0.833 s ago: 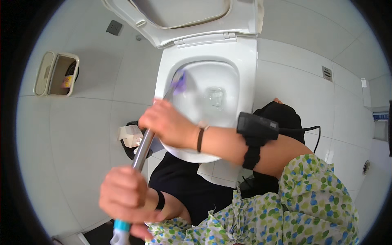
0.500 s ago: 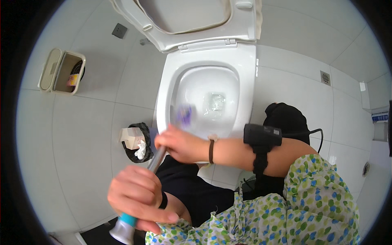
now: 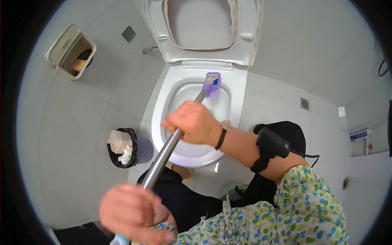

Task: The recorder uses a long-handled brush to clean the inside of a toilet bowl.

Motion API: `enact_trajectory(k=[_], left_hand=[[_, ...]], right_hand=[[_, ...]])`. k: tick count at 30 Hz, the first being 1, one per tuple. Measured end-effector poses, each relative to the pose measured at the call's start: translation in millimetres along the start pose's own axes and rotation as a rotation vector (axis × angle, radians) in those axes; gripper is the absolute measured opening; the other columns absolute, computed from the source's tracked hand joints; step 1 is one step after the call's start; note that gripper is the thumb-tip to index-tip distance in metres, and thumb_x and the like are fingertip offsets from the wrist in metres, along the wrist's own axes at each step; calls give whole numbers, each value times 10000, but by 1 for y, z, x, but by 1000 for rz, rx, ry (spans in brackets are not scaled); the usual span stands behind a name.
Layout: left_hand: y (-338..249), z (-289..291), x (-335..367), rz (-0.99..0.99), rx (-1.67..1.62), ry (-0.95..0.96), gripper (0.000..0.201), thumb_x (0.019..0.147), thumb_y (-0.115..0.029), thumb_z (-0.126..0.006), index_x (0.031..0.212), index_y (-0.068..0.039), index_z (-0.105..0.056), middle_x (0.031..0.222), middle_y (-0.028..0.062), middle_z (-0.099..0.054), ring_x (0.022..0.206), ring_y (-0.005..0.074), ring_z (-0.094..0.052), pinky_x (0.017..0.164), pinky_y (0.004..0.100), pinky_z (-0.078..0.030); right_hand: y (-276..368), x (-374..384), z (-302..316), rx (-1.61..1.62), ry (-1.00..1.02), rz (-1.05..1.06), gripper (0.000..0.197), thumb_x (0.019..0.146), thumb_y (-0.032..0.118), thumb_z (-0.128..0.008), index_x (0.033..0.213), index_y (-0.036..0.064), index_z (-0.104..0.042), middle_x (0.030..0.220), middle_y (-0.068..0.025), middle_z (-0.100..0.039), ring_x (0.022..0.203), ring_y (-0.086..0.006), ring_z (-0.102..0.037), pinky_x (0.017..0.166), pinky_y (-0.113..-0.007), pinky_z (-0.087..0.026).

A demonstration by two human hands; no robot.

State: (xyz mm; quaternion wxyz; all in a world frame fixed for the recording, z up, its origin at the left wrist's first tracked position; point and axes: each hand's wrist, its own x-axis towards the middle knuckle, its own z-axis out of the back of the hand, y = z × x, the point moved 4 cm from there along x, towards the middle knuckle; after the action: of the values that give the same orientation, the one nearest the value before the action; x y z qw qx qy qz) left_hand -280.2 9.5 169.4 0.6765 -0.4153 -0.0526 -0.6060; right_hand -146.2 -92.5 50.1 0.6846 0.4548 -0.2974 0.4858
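A long-handled toilet brush [image 3: 163, 158] with a silver metal shaft runs slantwise from lower left up to the toilet [image 3: 160, 118]. My left hand [image 3: 130, 210] is wrapped round its lower end, close to the teal and white grip. Farther up the shaft, my right hand [image 3: 195, 122] is closed round it, above the front part of the bowl. The purple brush head [image 3: 211, 83] is at the back of the bowl by the inner rim; I cannot tell whether it touches. Behind it the white toilet lid and padded seat [image 3: 253, 24] stand raised.
A black-lined trash bin [image 3: 145, 150] holding a carton and crumpled tissue stands left of the toilet. An open beige box [image 3: 87, 61] hangs on the left wall. My right forearm carries a black strapped device [image 3: 271, 143] with a cable. A floor drain [image 3: 304, 103] lies at right.
The brush head has moved from the left front of the bowl to its back. My right hand has shifted forward and right with the shaft. The view has tilted and shifted.
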Motion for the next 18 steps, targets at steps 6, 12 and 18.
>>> enact_trajectory(k=[6,12,18], left_hand=[[47,-50,-20,489,157,-139,244,647,-110,-735,873,-51,-665,709,53,-567,825,221,-600,1000,483,-340],[30,-82,-46,610,381,-302,217,614,-123,-756,802,-73,-661,665,33,-520,755,187,-579,970,480,-375],[1,-85,-49,582,482,-602,235,732,-271,-677,682,-45,-635,547,24,-507,585,177,-549,851,468,-427]], right_hand=[[-68,-32,-12,-107,-36,9,201,768,130,-651,655,73,-495,564,-74,-460,568,-267,-477,587,-366,-403],[-51,-18,-59,115,58,44,187,810,153,-596,687,73,-481,637,-82,-503,689,-293,-498,714,-384,-403],[-16,-14,-86,260,39,15,177,796,162,-607,699,77,-486,650,-82,-507,699,-291,-502,725,-377,-403]])
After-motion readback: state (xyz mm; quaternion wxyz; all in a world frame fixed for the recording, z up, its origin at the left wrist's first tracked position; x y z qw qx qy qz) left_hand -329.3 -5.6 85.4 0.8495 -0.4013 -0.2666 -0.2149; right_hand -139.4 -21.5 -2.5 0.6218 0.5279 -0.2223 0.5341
